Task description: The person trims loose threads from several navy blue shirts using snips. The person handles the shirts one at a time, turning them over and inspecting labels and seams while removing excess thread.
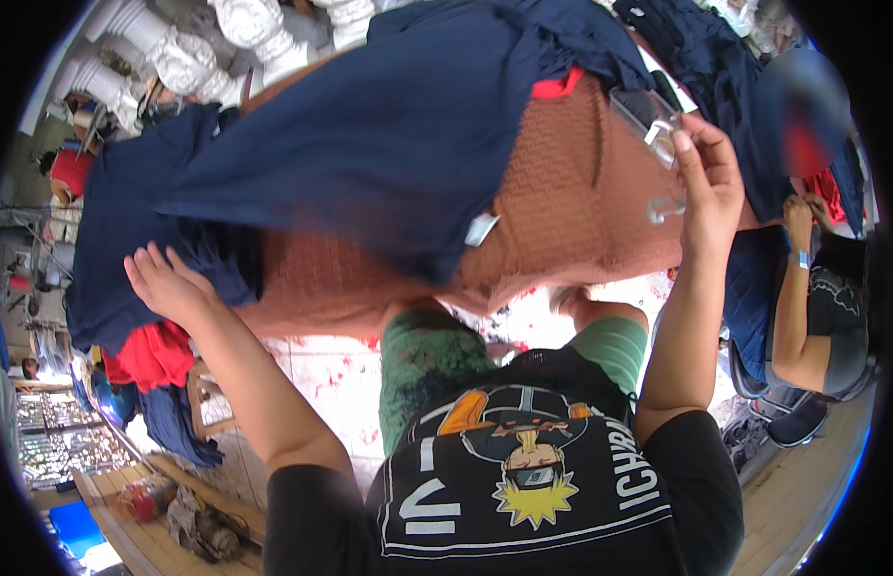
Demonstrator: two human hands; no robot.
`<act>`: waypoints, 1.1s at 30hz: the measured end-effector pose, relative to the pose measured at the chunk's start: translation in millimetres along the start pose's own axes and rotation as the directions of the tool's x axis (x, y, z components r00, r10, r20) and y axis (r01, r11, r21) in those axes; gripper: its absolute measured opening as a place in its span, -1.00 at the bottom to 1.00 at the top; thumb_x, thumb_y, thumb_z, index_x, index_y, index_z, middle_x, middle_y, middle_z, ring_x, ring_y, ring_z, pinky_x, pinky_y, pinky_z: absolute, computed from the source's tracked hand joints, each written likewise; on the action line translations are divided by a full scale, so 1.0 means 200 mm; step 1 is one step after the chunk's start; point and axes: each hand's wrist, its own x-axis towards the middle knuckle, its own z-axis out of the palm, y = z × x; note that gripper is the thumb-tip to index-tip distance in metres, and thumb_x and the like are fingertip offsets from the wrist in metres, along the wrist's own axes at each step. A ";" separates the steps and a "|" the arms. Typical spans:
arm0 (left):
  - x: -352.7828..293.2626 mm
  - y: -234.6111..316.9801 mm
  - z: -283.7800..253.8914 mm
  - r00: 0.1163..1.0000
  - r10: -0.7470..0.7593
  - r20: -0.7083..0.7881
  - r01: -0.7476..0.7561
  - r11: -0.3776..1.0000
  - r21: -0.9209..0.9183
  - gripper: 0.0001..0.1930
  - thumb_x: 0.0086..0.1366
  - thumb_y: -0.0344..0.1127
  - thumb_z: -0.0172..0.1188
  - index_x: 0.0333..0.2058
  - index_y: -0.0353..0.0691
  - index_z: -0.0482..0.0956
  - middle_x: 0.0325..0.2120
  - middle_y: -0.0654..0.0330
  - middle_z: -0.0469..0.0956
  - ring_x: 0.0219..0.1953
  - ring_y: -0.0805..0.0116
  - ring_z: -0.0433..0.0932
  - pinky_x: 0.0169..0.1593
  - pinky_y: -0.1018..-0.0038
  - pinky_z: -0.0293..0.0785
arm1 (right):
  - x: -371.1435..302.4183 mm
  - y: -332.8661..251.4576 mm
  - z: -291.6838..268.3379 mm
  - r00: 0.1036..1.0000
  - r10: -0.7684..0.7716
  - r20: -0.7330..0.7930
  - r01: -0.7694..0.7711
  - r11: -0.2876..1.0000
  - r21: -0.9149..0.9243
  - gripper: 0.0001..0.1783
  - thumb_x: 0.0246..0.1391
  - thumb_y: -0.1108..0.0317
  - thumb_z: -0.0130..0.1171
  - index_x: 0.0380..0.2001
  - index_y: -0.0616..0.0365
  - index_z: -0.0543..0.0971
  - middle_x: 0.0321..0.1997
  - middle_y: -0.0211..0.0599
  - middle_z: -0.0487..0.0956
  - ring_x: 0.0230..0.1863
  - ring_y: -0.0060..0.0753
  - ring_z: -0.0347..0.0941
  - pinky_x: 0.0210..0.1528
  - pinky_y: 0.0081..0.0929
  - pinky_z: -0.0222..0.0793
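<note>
A large navy cloth garment [369, 144] stretches over the brown textured cover [571, 182] of the table before me, its near edge blurred by motion. A small white tag [482, 229] shows at that edge. My left hand [168, 283] is raised with fingers outstretched in front of the navy cloth at the left; whether it touches the cloth I cannot tell. My right hand [710, 178] pinches a clear plastic piece [648, 120] with a white label, its exact kind unclear. Just beside that hand is a clear plastic hook [665, 209].
More navy clothing [701, 72] lies at the far right, where another person [825, 307] sits working with red and navy cloth. White ornate columns [182, 62] stand behind the table. Red cloth [149, 353] hangs at the left, above a wooden bench [110, 499] holding a machine part.
</note>
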 end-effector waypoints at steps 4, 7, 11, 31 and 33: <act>-0.46 -0.07 0.08 0.864 0.082 0.497 -0.297 0.880 0.370 -0.61 0.34 -0.37 0.10 0.11 -0.35 0.38 0.05 0.11 0.43 0.10 0.32 0.40 0.20 0.42 0.26 | 0.03 0.17 0.04 0.995 0.097 -0.009 -0.097 0.989 -0.111 -0.81 0.09 0.41 0.30 -0.20 0.15 0.61 -0.31 -0.59 0.52 -0.25 -0.74 0.39 -0.14 -0.74 0.28; -0.83 -0.21 0.10 0.489 0.062 0.870 -0.545 0.800 0.250 -0.57 0.14 -0.37 0.28 0.00 -0.26 0.48 0.08 0.02 0.41 0.16 0.07 0.35 0.24 0.23 0.20 | 0.10 0.34 0.13 0.987 0.071 0.142 -0.027 0.957 -0.290 -0.88 0.09 0.42 0.26 -0.27 0.13 0.64 -0.32 -0.46 0.58 -0.25 -0.58 0.46 -0.13 -0.58 0.34; -1.04 -0.23 0.05 0.334 -0.146 0.931 -0.635 0.695 0.337 -0.55 0.06 -0.21 0.36 -0.05 -0.16 0.54 0.07 0.12 0.44 0.19 0.06 0.32 0.24 0.17 0.14 | 0.29 0.42 0.36 0.954 -0.108 0.278 0.232 0.856 -0.462 -0.79 0.09 0.46 0.15 -0.19 0.06 0.64 -0.13 -0.21 0.56 -0.10 -0.09 0.51 -0.03 -0.34 0.40; -0.24 -0.18 -0.15 0.778 -0.038 0.627 -0.236 0.908 0.347 -0.74 0.40 -0.32 0.09 -0.09 -0.41 0.55 -0.20 0.18 0.57 -0.16 0.43 0.48 0.04 0.51 0.38 | 0.39 0.10 0.24 0.936 -0.047 0.350 0.148 0.952 -0.268 -0.71 -0.03 0.18 0.34 -0.41 0.20 0.58 -0.44 -0.06 0.60 -0.37 -0.11 0.56 -0.29 -0.26 0.41; -0.13 -0.08 -0.28 0.651 -0.133 0.748 -0.440 0.736 0.514 -0.73 0.39 -0.31 0.10 -0.09 -0.41 0.55 -0.18 0.15 0.59 -0.12 0.39 0.51 0.08 0.48 0.36 | 0.13 0.12 0.18 0.897 0.070 0.436 0.052 0.964 -0.262 -0.71 0.00 0.17 0.34 -0.40 0.20 0.59 -0.49 -0.16 0.58 -0.37 -0.33 0.53 -0.25 -0.35 0.39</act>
